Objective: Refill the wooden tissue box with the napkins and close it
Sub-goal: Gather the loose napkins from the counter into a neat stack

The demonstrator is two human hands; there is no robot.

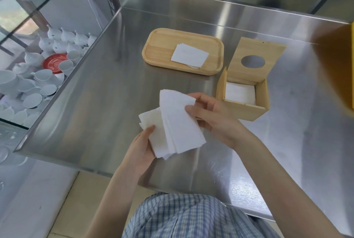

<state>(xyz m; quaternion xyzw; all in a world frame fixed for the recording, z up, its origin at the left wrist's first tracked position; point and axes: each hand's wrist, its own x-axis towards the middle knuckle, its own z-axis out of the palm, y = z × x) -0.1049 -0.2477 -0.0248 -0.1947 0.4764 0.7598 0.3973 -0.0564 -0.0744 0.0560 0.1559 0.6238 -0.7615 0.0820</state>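
- Left hand (pixel 142 142) and right hand (pixel 212 117) both grip a fanned napkin stack (pixel 176 123), apparently squaring it.
- Box (pixel 243 101) just beyond right hand, lid (pixel 254 59) up, partly filled.

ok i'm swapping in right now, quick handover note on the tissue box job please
Left hand: grips the lower corner of a fanned stack of napkins, held above the steel counter.
Right hand: pinches the same stack at its right edge.
Wooden tissue box: on the counter to the right, lid hinged up and open, some napkins already inside.
Wooden tray: a few napkins remain on it.
Done: box opened, partly filled.
Left: square up the held stack, load it, add the tray napkins, close the lid.
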